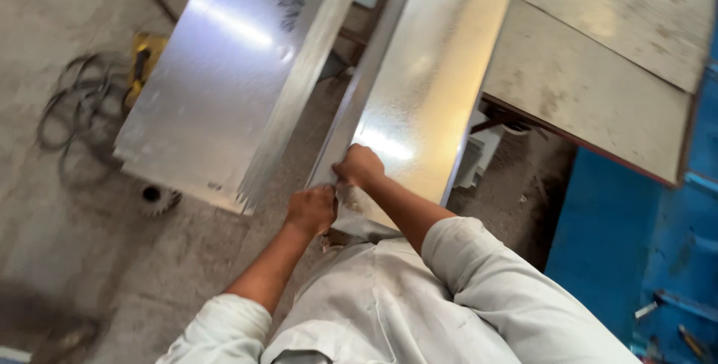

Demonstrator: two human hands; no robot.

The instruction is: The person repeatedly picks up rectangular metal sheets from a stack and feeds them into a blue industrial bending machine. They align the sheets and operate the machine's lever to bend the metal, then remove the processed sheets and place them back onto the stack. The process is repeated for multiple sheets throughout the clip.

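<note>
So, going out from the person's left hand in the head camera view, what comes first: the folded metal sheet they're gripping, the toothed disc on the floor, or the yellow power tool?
1. Folded metal sheet: the left hand grips its near end.
2. Toothed disc: on the floor, off to the left.
3. Yellow power tool: farther left and up, beside the coiled cable.

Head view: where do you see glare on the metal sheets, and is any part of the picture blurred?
Head view: strong glare streaks the left metal sheet, and a smaller bright spot lies on the folded sheet just above the right hand; the left hand is slightly soft; the cable coil and the floor at the left edge are smeared by motion blur.
</note>
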